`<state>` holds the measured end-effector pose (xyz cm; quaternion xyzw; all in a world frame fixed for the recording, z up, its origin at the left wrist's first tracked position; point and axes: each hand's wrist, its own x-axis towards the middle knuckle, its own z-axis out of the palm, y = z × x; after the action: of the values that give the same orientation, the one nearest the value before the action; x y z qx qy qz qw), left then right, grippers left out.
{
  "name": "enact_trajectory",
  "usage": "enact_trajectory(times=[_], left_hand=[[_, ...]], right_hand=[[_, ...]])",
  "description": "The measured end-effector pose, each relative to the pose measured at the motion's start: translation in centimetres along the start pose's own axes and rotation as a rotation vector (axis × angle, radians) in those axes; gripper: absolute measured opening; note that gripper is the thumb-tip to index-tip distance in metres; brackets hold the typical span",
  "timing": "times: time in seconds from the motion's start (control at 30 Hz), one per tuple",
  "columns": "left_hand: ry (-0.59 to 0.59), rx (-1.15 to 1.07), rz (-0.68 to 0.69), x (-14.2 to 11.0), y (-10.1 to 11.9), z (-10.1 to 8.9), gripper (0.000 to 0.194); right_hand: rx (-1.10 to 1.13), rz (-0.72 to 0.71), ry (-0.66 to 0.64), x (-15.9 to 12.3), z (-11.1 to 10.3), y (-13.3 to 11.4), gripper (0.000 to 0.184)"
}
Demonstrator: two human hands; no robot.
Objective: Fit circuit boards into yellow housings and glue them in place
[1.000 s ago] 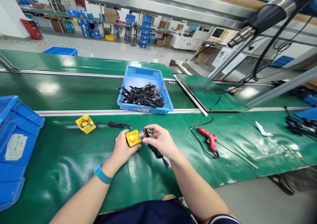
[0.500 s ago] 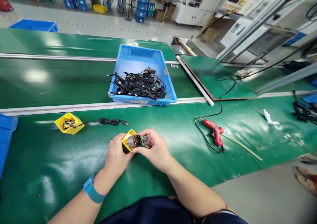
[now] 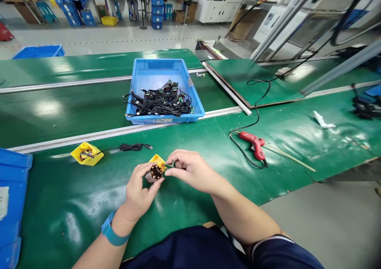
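My left hand [image 3: 138, 191] is closed around a small silver motor [image 3: 152, 175], its open end with copper windings facing up. Between the thumb and fingers of my right hand [image 3: 193, 170] is the edge of a small green circuit board [image 3: 169, 166], close beside the motor. Just behind both hands is a yellow plastic housing [image 3: 157, 159], partly hidden by the motor and fingers. Further left lies a second yellow housing [image 3: 93, 159] with wired parts inside, and a black USB cable [image 3: 131, 146] runs out of it to the right.
A blue bin [image 3: 195, 116] of black cables and circuit boards stands behind my hands. To the right lie a red glue gun [image 3: 253, 144] with its cord, a pale glue stick [image 3: 290, 158] and a crumpled white scrap [image 3: 322, 120]. A blue crate [image 3: 13, 205] borders the left.
The motor has come away from the yellow housing into my left hand, which gripped that housing before. My right hand has shifted from the motor's end to the circuit board. The view has tilted slightly.
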<state>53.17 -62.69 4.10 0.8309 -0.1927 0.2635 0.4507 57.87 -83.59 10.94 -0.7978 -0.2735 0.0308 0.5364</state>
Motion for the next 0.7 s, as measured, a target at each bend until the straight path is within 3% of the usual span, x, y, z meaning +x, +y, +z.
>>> enact_trajectory(times=[0.1,0.2,0.3,0.37,0.43,0.5,0.6,0.7], left_hand=[[-0.058,-0.252,-0.209,0.1,1.0,-0.3,0.037],[-0.155,-0.653,-0.462,0.2,1.8,-0.4,0.035],[-0.261,-0.964,-0.623,0.3,2.2,-0.3,0.035],[-0.310,-1.062,-0.662,0.3,2.1,0.0,0.037],[-0.335,-1.085,-0.664,0.2,1.9,0.1,0.039],[-0.354,-1.062,-0.642,0.0,1.8,0.2,0.040],[-0.376,-1.010,-0.621,-0.1,1.9,0.1,0.041],[-0.341,-0.983,-0.627,-0.1,2.2,0.0,0.043]], right_hand=[[-0.076,-0.041,-0.034,0.1,-1.5,-1.8,0.018],[-0.095,-0.042,-0.091,-0.2,-2.0,-3.3,0.023],[-0.090,0.015,-0.164,-0.7,-1.8,-3.8,0.042],[-0.115,0.047,-0.167,-0.9,-1.6,-3.8,0.044],[-0.142,0.054,-0.139,-1.2,-1.3,-3.7,0.031],[-0.166,0.048,-0.144,-1.4,-1.2,-3.8,0.024],[-0.223,0.024,-0.205,-1.7,-1.1,-4.2,0.029],[-0.260,0.015,-0.197,-2.0,-1.1,-4.5,0.022]])
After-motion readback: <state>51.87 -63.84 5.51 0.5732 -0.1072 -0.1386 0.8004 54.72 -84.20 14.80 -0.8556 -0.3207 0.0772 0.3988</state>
